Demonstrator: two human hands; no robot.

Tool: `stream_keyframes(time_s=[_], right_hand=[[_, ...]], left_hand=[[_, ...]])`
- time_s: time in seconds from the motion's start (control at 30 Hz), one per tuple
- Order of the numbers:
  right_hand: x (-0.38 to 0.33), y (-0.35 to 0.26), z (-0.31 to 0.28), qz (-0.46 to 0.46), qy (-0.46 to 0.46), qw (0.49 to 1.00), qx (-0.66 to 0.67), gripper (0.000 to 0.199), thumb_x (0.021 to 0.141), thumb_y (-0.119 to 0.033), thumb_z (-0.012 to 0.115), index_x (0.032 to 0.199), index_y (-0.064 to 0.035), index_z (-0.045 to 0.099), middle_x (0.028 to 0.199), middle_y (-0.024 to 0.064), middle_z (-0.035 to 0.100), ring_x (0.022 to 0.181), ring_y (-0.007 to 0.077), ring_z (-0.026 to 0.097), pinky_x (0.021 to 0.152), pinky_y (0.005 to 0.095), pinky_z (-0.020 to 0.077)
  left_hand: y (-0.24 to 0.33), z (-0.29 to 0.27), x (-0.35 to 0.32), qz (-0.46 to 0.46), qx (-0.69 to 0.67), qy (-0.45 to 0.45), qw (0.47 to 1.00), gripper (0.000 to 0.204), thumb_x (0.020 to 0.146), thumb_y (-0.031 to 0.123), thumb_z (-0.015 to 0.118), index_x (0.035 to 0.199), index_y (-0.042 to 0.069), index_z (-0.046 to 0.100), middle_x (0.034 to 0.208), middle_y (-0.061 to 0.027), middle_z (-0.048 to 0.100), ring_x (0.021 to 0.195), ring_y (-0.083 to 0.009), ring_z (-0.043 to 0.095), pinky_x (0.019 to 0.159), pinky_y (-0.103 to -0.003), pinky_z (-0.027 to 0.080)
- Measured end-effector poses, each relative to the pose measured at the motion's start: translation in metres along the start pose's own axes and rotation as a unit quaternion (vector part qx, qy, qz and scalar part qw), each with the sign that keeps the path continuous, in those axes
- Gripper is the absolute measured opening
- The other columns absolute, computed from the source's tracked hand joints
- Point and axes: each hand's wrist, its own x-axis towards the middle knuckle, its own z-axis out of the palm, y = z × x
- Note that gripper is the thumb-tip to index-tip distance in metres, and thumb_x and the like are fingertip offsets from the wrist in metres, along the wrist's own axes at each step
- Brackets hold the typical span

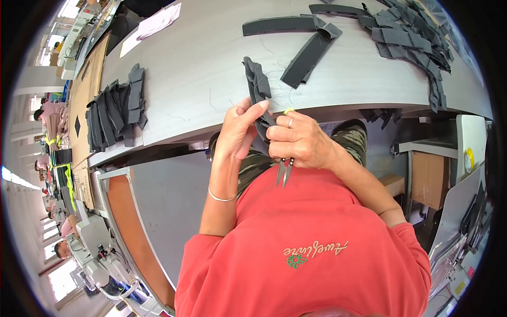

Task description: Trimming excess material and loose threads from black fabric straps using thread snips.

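Note:
My left hand (238, 128) is closed on a folded dark grey fabric strip (256, 79), thumb on top, just over the table's near edge. Against the lower end of that strip, my right hand (302, 140) is curled with its fingertips at the cloth. Small thread snips (285, 171) are held in the same right hand, their metal blades sticking out below the fingers toward my body. A yellow-green band (288, 111) shows by the right thumb or forefinger; which one I cannot tell. The fingers hide the snips' handles and part of the strip.
Several dark strips lie beyond my hands, one crossing strip (309, 57) nearest. A large heap of strips (409, 42) spreads at the far right, a neater row (113, 108) at the left. Pale papers (158, 22) lie far left. Loose threads dot the table (185, 68).

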Motion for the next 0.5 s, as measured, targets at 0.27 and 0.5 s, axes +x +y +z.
stream_keyframes(time_s=[0.27,0.5], right_hand=[[-0.017,0.007,0.005,0.166,0.068,0.978,0.104,0.017,0.06,0.005,0.062,0.069,-0.0081,0.056,0.081,0.0024,0.053,0.067,0.0213,0.055,0.055,0.0333,0.0441],[-0.016,0.002,0.003,0.335,0.124,0.905,0.232,0.013,0.081,0.0,0.064,0.093,-0.0061,0.062,0.07,0.004,0.055,0.061,0.0108,0.053,0.056,0.0249,0.0411]], left_hand=[[-0.022,-0.015,0.013,-0.002,-0.078,0.064,0.995,0.066,0.079,0.023,0.077,0.124,-0.004,0.038,0.091,-0.0049,0.054,0.081,-0.0098,0.052,0.074,-0.034,0.047],[-0.033,-0.017,0.011,0.007,-0.088,0.041,0.995,0.055,0.08,0.022,0.076,0.12,0.004,0.042,0.085,-0.0015,0.056,0.076,-0.0092,0.055,0.069,-0.031,0.049]])
